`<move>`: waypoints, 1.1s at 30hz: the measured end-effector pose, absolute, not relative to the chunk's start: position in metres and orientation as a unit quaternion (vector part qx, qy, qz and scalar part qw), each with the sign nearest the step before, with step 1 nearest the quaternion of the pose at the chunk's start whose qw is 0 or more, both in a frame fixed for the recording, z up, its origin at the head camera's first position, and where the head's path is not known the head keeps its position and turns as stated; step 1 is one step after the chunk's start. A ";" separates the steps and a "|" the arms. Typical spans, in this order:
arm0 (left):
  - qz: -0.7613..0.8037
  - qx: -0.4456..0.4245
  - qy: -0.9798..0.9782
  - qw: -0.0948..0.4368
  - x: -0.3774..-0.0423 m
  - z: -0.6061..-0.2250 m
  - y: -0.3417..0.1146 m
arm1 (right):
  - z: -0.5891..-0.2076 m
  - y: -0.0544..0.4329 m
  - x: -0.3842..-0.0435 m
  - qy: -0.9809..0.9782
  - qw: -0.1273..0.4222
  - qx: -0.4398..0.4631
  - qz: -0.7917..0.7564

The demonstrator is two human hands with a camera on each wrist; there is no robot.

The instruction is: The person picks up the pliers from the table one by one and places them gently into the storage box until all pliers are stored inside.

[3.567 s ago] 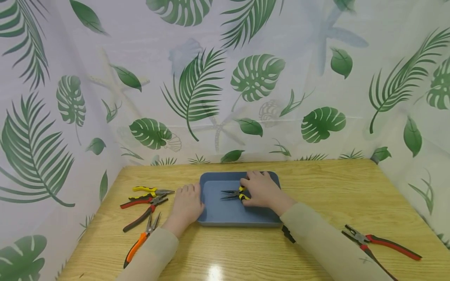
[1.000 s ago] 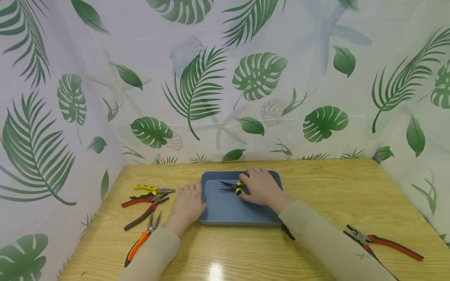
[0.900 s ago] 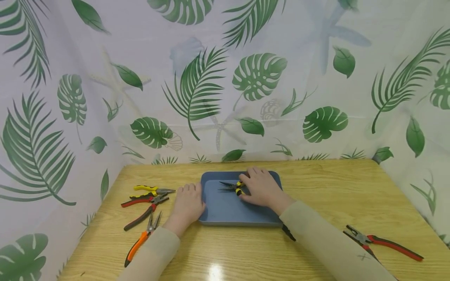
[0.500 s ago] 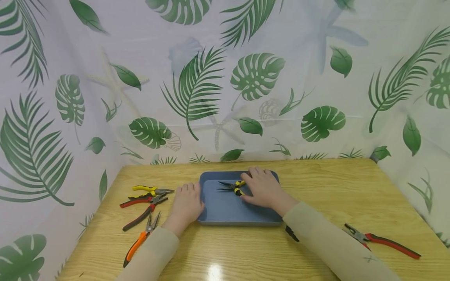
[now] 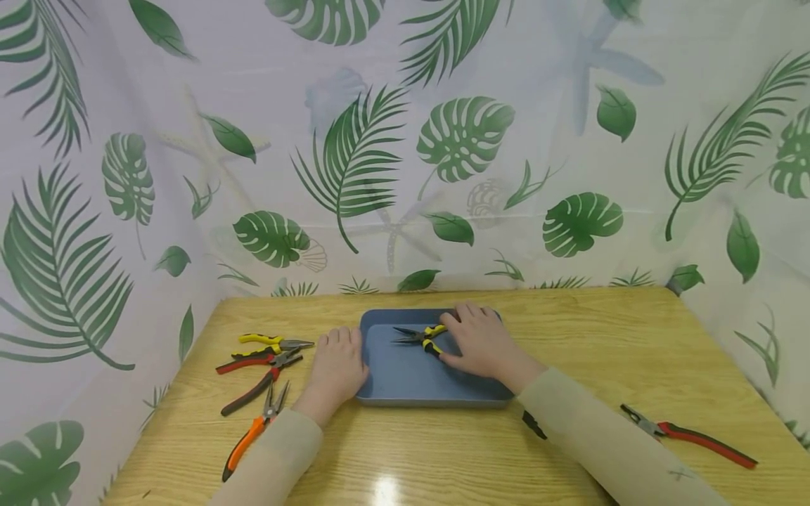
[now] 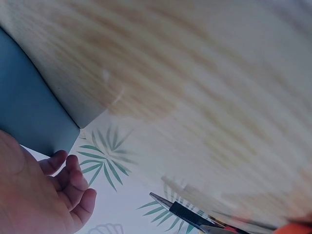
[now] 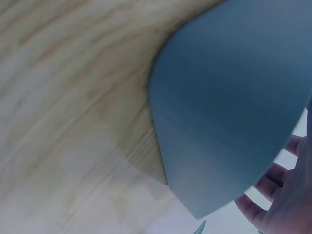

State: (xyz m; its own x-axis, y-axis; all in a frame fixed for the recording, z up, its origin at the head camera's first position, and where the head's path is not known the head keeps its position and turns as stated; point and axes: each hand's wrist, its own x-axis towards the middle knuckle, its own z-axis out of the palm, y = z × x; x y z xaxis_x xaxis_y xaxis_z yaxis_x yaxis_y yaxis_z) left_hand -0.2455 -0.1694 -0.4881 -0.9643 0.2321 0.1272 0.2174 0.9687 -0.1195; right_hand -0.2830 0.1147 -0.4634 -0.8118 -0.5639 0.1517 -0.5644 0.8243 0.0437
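Note:
A shallow blue-grey tray (image 5: 411,383) sits on the wooden table. Inside it lie open needle-nose pliers (image 5: 413,336) with yellow-and-black handles, jaws pointing left. My right hand (image 5: 484,344) arches over the tray's right side, thumb and fingertips right at the handle ends, which it partly hides. In the right wrist view its fingers (image 7: 253,210) show beyond the tray wall (image 7: 219,107). At the tray's left end rests my left hand (image 5: 338,365), thumb along the rim. In the left wrist view its loosely bent fingers (image 6: 73,187) are beside the tray corner.
To the left lie yellow-handled needle-nose pliers (image 5: 258,339), red-and-black pliers (image 5: 262,386) and orange-handled long-nose pliers (image 5: 245,448). Other red-handled pliers (image 5: 709,443) lie at the right, partly under my right sleeve (image 5: 582,414). A black piece (image 5: 534,426) shows beneath that sleeve.
The pliers in the tray have moved slightly back and left, then stayed put. My right hand has slid rightward, uncovering more of their handles. My left hand has stayed in place.

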 end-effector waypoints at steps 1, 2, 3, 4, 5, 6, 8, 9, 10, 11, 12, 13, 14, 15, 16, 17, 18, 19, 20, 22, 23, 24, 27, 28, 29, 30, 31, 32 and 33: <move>0.055 -0.114 -0.989 0.072 -0.245 -0.488 -0.169 | -0.463 0.116 -0.283 -0.952 0.079 0.296 0.003; 0.057 -0.115 -0.989 0.075 -0.245 -0.488 -0.169 | -0.464 0.117 -0.283 -0.952 0.079 0.296 0.004; 0.058 -0.116 -0.989 0.077 -0.245 -0.488 -0.169 | -0.464 0.118 -0.283 -0.952 0.077 0.295 0.004; 0.058 -0.116 -0.988 0.079 -0.244 -0.488 -0.169 | -0.464 0.119 -0.283 -0.953 0.076 0.295 0.003; 0.058 -0.117 -0.988 0.080 -0.244 -0.488 -0.169 | -0.463 0.120 -0.282 -0.953 0.073 0.294 0.002; 0.058 -0.118 -0.988 0.081 -0.244 -0.488 -0.169 | -0.463 0.121 -0.282 -0.953 0.073 0.293 0.001; 0.056 -0.118 -0.988 0.082 -0.243 -0.487 -0.169 | -0.462 0.123 -0.281 -0.954 0.072 0.292 -0.001; 0.056 -0.118 -0.988 0.082 -0.243 -0.487 -0.168 | -0.461 0.124 -0.281 -0.954 0.071 0.292 -0.003; 0.056 -0.118 -0.988 0.082 -0.243 -0.487 -0.168 | -0.460 0.125 -0.280 -0.954 0.071 0.292 -0.003; 0.057 -0.118 -0.988 0.082 -0.243 -0.487 -0.168 | -0.459 0.126 -0.280 -0.954 0.071 0.291 -0.003; 0.058 -0.118 -0.988 0.082 -0.243 -0.486 -0.168 | -0.459 0.127 -0.280 -0.954 0.071 0.291 -0.003; 0.058 -0.118 -0.988 0.084 -0.243 -0.486 -0.168 | -0.458 0.128 -0.280 -0.954 0.070 0.291 -0.003; 0.059 -0.118 -0.988 0.084 -0.243 -0.486 -0.168 | -0.458 0.129 -0.280 -0.954 0.069 0.291 -0.003; 0.060 -0.118 -0.988 0.086 -0.243 -0.486 -0.168 | -0.458 0.130 -0.280 -0.954 0.070 0.291 -0.001; 0.060 -0.118 -0.987 0.087 -0.244 -0.487 -0.168 | -0.458 0.131 -0.280 -0.954 0.070 0.291 -0.001; 0.060 -0.118 -0.987 0.089 -0.244 -0.487 -0.168 | -0.458 0.132 -0.280 -0.954 0.072 0.290 -0.001; 0.059 -0.118 -0.987 0.091 -0.244 -0.487 -0.168 | -0.458 0.134 -0.280 -0.954 0.074 0.290 -0.002; 0.057 -0.119 -0.987 0.092 -0.244 -0.487 -0.168 | -0.458 0.135 -0.280 -0.954 0.075 0.290 -0.002; 0.057 -0.119 -0.987 0.093 -0.244 -0.487 -0.168 | -0.457 0.136 -0.279 -0.954 0.076 0.289 -0.003; 0.055 -0.119 -0.987 0.093 -0.243 -0.486 -0.168 | -0.457 0.139 -0.279 -0.954 0.079 0.288 -0.007; 0.055 -0.119 -0.987 0.092 -0.243 -0.486 -0.168 | -0.456 0.140 -0.278 -0.954 0.082 0.287 -0.009; 0.055 -0.120 -0.987 0.090 -0.243 -0.486 -0.168 | -0.455 0.141 -0.278 -0.954 0.083 0.287 -0.010; 0.057 -0.119 -0.988 0.084 -0.243 -0.486 -0.168 | -0.454 0.145 -0.276 -0.954 0.089 0.286 -0.014; 0.057 -0.120 -0.988 0.083 -0.243 -0.486 -0.168 | -0.453 0.146 -0.276 -0.953 0.091 0.287 -0.016; 0.057 -0.120 -0.988 0.083 -0.243 -0.485 -0.168 | -0.452 0.147 -0.275 -0.953 0.092 0.288 -0.016; 0.057 -0.121 -0.988 0.083 -0.243 -0.485 -0.168 | -0.452 0.149 -0.275 -0.953 0.092 0.288 -0.018; 0.056 -0.121 -0.987 0.084 -0.244 -0.485 -0.168 | -0.451 0.150 -0.274 -0.953 0.093 0.289 -0.020; 0.056 -0.122 -0.987 0.087 -0.244 -0.486 -0.168 | -0.451 0.152 -0.274 -0.952 0.094 0.290 -0.022; 0.056 -0.122 -0.987 0.088 -0.244 -0.486 -0.169 | -0.451 0.153 -0.274 -0.952 0.095 0.291 -0.023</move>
State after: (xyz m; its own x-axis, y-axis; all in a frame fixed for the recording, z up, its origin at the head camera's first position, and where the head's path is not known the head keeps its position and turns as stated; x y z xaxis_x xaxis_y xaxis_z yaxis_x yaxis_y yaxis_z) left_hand -0.2440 -0.1686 -0.4860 -0.9545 0.2512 0.1605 0.2316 0.9639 -0.1312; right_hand -0.2736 0.1531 -0.4508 -0.8123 -0.5587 0.1674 -0.5499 0.8293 0.0994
